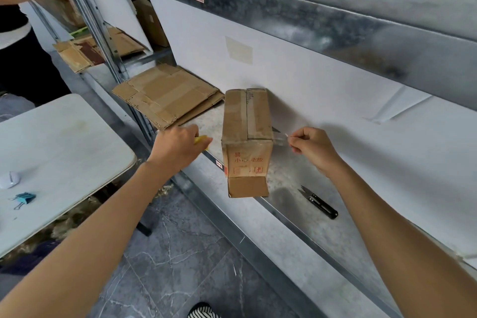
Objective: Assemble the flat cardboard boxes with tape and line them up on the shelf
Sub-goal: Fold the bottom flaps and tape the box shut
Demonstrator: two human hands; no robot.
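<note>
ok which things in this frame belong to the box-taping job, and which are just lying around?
In the job:
- cardboard box
- clear tape strip, pinched by right hand
- yellow item gripped by left hand, likely the tape
- flat cardboard stack
- thread snips, likely for cutting
- shelf

Lying about:
- binder clips
- white round object
- table

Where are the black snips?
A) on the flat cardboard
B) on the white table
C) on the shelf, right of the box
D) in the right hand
C: the thread snips lie on the shelf, right of the cardboard box.
</note>
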